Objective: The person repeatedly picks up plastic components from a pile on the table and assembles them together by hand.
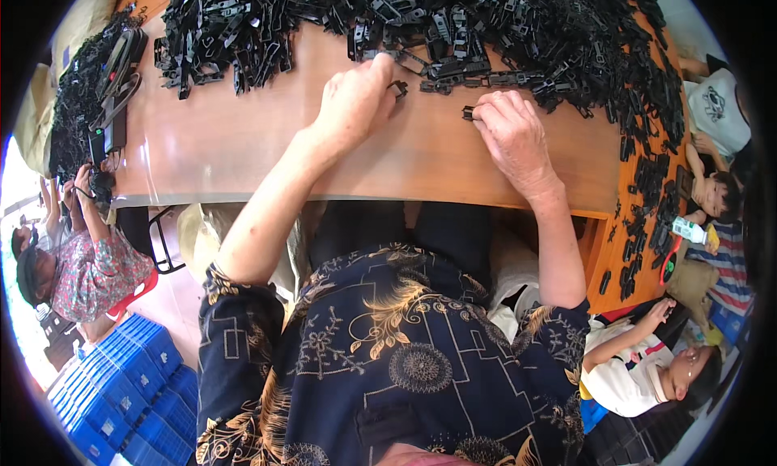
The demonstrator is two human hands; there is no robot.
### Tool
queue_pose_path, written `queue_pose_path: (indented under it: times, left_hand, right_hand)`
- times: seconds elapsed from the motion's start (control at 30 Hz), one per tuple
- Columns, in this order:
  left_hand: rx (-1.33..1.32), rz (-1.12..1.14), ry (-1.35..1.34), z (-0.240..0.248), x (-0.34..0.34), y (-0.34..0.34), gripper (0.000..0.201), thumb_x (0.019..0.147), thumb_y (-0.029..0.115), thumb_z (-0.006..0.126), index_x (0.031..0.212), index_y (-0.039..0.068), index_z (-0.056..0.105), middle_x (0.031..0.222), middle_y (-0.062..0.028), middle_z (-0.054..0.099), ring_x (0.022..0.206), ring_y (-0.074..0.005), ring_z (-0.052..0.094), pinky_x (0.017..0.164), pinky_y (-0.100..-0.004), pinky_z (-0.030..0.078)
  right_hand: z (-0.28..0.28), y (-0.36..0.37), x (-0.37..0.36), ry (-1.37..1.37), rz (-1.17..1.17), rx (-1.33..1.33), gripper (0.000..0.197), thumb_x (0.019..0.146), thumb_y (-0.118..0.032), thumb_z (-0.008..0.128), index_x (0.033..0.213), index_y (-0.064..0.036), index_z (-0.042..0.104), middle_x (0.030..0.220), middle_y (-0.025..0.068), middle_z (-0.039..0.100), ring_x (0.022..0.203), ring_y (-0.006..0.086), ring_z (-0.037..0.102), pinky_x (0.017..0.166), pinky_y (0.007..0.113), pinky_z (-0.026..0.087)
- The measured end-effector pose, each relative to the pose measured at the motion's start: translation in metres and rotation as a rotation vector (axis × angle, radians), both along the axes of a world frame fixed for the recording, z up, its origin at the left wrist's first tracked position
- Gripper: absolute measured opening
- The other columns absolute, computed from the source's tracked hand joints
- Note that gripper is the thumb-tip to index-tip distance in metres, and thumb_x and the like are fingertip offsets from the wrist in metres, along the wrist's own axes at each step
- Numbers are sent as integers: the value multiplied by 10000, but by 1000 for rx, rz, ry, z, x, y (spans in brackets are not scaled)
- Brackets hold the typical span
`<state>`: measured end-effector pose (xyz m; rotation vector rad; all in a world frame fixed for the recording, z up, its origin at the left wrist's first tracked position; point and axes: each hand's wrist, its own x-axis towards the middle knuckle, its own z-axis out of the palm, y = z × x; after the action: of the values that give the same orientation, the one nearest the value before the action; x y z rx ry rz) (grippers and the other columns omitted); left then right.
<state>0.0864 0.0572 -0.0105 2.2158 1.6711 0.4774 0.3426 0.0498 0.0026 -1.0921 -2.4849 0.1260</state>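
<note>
Patterned shirt nearest, left fingers and right fingers pinch black parts, a dark heap crowding the table

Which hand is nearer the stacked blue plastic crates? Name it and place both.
Left. The left hand is over the brown wooden table, ahead and to the right of the crates; the right hand, also over the table, is farther right of them.

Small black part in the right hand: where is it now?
In the head view, the small black part is right of centre, pinched in the right hand, on the near side of the pile of black parts.
</note>
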Motion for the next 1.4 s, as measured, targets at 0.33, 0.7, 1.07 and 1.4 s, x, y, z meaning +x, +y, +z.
queue_pose_path:
  times: [0.33, 0.7, 1.07, 1.4]
  left_hand:
    - [-241, 288, -1143, -28, 24, -66, 164, 884, 27, 625, 1036, 17, 562, 866, 5, 591, 759, -78, 581, 659, -242, 501]
    - [-474, 153, -1351, -8, 12, -93, 324, 906, 75, 685, 1202, 5, 574, 950, 6, 634, 803, -52, 581, 676, -206, 506]
    - [-481, 128, -1700, -11, 20, -98, 296, 884, 77, 711, 1158, 14, 617, 988, -13, 667, 830, -78, 626, 761, -217, 512]
    - [-524, 132, -1766, -12, 19, -102, 212, 881, 68, 709, 1065, 39, 608, 937, -15, 668, 832, -82, 634, 755, -207, 518]
  right_hand:
    - [-8, -63, -88, 826, -143, -469, 123, 837, 58, 663, 940, 7, 621, 912, 82, 611, 767, 166, 617, 640, 288, 509]
    - [-7, -71, -80, 796, -118, -418, 138, 847, 71, 650, 962, -5, 651, 954, 76, 594, 785, 181, 610, 645, 292, 503]
    - [9, -78, -76, 719, -70, -280, 245, 822, 81, 653, 1050, -7, 653, 1030, 115, 634, 895, 270, 634, 752, 345, 522]
    - [8, -80, -73, 500, -14, -26, 365, 749, 53, 713, 1099, 0, 625, 1061, 124, 642, 938, 313, 622, 806, 374, 528]
